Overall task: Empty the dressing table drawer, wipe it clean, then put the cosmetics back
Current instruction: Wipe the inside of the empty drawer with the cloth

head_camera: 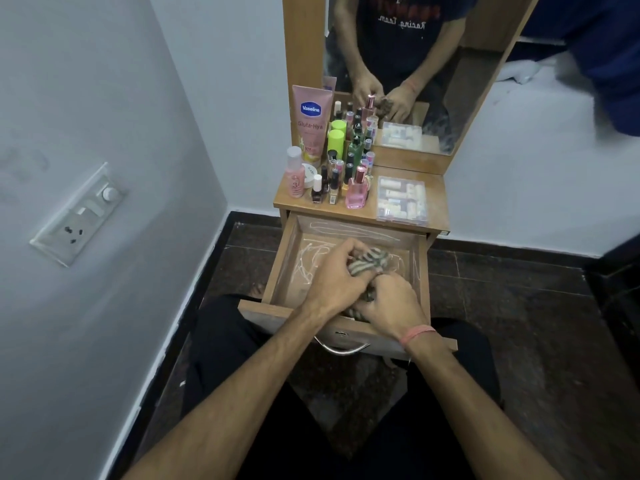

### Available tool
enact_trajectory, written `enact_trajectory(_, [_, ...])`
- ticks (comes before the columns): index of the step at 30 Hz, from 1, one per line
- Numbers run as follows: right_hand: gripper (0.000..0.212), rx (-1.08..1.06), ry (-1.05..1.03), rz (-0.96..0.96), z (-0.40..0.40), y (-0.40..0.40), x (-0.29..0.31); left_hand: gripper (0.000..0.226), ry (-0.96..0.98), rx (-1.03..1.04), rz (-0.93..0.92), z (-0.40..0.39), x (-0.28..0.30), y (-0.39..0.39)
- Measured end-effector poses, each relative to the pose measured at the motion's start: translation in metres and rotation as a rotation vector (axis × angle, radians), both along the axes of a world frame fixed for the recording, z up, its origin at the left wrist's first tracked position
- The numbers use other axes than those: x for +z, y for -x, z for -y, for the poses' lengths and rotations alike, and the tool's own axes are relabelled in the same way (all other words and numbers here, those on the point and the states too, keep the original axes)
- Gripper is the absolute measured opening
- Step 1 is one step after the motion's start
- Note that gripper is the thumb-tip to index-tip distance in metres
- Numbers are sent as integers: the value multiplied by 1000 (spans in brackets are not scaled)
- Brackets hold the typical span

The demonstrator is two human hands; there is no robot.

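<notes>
Over open drawer (287, 258), both hands' grip on striped cloth (369, 263), cosmetics (341, 168) on tabletop (360, 211)

Pink wristband (418, 333), black trousers (221, 344)

A grey-and-cream striped cloth (369, 263) is lying over the brown wooden drawer (289, 258), whose floor is showing pale scribbled lines. At twelve o'clock, a pink Vaseline tube (311, 123), lime-green caps (336, 139) and a pink perfume bottle (357, 192) are standing. A pink wristband (417, 332) is circling one wrist.
</notes>
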State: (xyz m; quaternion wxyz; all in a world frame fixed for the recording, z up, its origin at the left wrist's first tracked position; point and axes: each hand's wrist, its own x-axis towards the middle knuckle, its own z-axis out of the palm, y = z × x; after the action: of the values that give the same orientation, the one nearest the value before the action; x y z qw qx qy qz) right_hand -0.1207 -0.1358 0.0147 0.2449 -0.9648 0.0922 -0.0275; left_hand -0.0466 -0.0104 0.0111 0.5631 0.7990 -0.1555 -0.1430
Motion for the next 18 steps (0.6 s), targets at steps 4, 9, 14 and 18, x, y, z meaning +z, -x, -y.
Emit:
enact_trajectory(4, [25, -32, -216, 89, 5, 5, 3, 39, 188, -9, -296, -4, 9, 7])
enact_trajectory(9, [34, -189, -437, 143, 14, 6, 0, 37, 265, 166, -605, -12, 8, -6])
enact_trajectory(14, [22, -207, -479, 209, 20, 2, -13, 24, 322, 122, -587, -15, 1, -8])
enact_trajectory(18, [40, -225, -709, 72, 14, 1, -1, 22, 334, 170, -474, -8, -5, -7])
